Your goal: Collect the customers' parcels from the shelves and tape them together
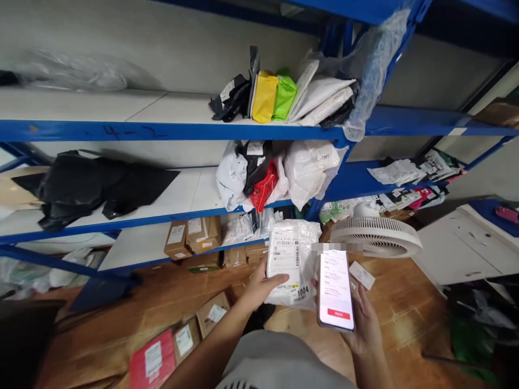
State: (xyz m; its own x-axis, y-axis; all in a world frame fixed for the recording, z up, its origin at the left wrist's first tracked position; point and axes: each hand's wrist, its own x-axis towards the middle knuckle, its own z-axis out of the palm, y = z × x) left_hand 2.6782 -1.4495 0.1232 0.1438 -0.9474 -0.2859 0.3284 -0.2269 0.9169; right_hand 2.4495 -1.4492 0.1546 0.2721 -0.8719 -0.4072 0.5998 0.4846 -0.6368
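My left hand (263, 283) grips a white plastic mailer parcel (284, 265) by its left edge, the thumb lying across its shipping label. The number 1004 is printed on a sticker at the parcel's lower corner. Close beside it, my right hand (365, 313) is wrapped round a smartphone (335, 292), held upright with the screen towards me. The screen is lit white, with lines of text and a red button near the bottom. The parcel's right edge comes close to the phone; I cannot tell whether they touch.
Blue-framed shelves (182, 131) carry bagged parcels, among them a yellow mailer (265, 97), a red bag (264, 186) and a large black bag (81, 181). A white fan (377, 236) stands right of the phone. Cardboard boxes (213, 313) and a red box (152, 359) lie on the floor.
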